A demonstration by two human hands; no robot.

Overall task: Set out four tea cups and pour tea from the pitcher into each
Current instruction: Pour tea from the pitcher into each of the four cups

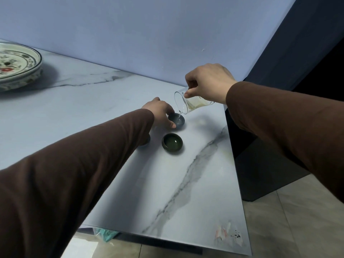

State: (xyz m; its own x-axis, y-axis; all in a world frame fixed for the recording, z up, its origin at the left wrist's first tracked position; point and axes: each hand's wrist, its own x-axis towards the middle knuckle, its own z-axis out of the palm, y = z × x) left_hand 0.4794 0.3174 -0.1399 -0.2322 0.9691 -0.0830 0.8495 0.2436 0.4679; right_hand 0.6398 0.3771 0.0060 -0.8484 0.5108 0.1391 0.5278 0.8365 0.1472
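My right hand (208,81) grips a clear glass pitcher (188,103) tipped to the left, and a thin stream of pale tea runs from its lip into a small blue-grey cup (179,121). My left hand (160,112) holds that cup by its rim on the marble table (195,183). A dark green cup (172,143) with tea in it stands just in front. A third cup (147,141) shows only as a dark edge under my left sleeve. Any further cup is hidden.
A large painted ceramic tray (16,66) sits at the table's far left. The table's right edge lies close to the cups, with a dark base and tiled floor beyond. A blue wall backs the table.
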